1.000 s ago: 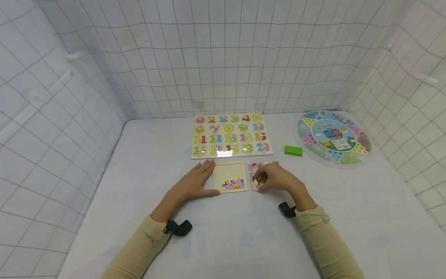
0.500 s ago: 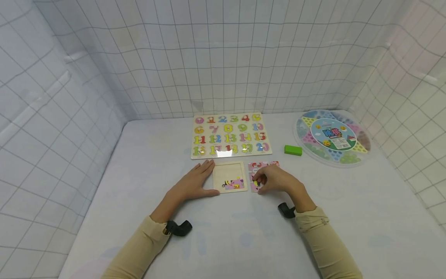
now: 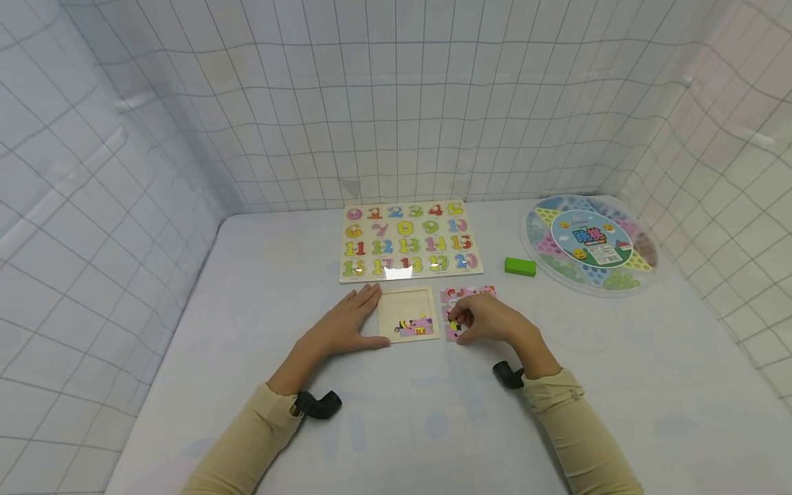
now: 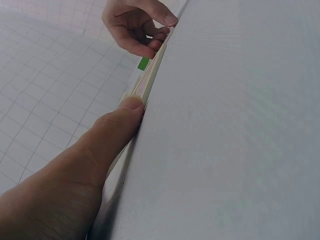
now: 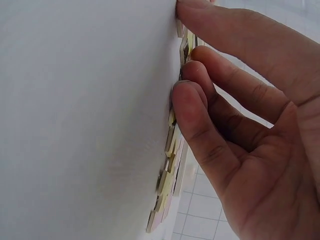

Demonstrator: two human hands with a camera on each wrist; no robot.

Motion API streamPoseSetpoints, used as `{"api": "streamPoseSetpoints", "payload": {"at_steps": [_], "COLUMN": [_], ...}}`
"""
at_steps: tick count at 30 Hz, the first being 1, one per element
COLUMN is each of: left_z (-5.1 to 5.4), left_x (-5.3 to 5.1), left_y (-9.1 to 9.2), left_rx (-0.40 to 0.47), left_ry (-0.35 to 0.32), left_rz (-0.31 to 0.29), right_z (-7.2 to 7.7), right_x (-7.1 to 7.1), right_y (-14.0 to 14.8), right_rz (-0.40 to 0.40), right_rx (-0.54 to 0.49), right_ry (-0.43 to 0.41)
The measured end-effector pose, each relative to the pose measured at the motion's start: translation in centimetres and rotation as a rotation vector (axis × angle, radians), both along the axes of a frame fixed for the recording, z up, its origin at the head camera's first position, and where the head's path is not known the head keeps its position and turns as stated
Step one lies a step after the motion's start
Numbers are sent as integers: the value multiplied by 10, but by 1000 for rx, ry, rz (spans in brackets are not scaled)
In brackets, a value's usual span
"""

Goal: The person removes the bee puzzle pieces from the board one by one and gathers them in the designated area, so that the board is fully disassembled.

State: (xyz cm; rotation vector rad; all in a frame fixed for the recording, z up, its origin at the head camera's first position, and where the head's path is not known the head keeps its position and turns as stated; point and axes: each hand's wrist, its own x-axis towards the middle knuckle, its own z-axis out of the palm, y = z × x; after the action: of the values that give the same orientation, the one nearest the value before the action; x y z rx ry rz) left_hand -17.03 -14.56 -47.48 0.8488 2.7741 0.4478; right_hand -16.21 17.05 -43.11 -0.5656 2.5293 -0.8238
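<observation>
A small square wooden puzzle tray point(image 3: 399, 302) lies in front of me, with joined pink picture pieces point(image 3: 417, 326) along its lower right. My left hand point(image 3: 342, 328) rests spread against the tray's left side, thumb at the lower corner, as the left wrist view also shows. Right of the tray lies a block of pink puzzle pieces point(image 3: 452, 294). Over it my right hand point(image 3: 493, 317) bends its fingers, thumb and forefinger around a puzzle piece point(image 3: 456, 326) at the lower left. In the right wrist view the fingertips point(image 5: 189, 102) touch the pieces' edges; the hand hides part of the block.
A number board point(image 3: 411, 237) lies just behind the tray. A green block point(image 3: 520, 267) and a round clear-lidded board game box point(image 3: 590, 246) are at the back right. Grid-patterned cloth walls point(image 3: 408, 103) enclose the white table on the back and sides.
Almost nothing differs. The right hand has shifted very slightly over the loose pieces; the left hand stays at the tray's edge.
</observation>
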Motion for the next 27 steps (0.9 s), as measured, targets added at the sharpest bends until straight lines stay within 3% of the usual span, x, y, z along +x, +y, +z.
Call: {"api": "streamPoseSetpoints", "payload": {"at_steps": [20,27], "left_z": [-1,-2], "left_x": [-1,-2], "left_y": [0,0], "left_rx": [-13,-7], "left_ry": [8,13], "left_rz": [-7,-10], "right_z": [-2,5], "right_x": [-2,-3], "right_y": [1,-8], "right_rz": [-26,8], "right_rx": [21,8], "right_ry": [-16,37]}}
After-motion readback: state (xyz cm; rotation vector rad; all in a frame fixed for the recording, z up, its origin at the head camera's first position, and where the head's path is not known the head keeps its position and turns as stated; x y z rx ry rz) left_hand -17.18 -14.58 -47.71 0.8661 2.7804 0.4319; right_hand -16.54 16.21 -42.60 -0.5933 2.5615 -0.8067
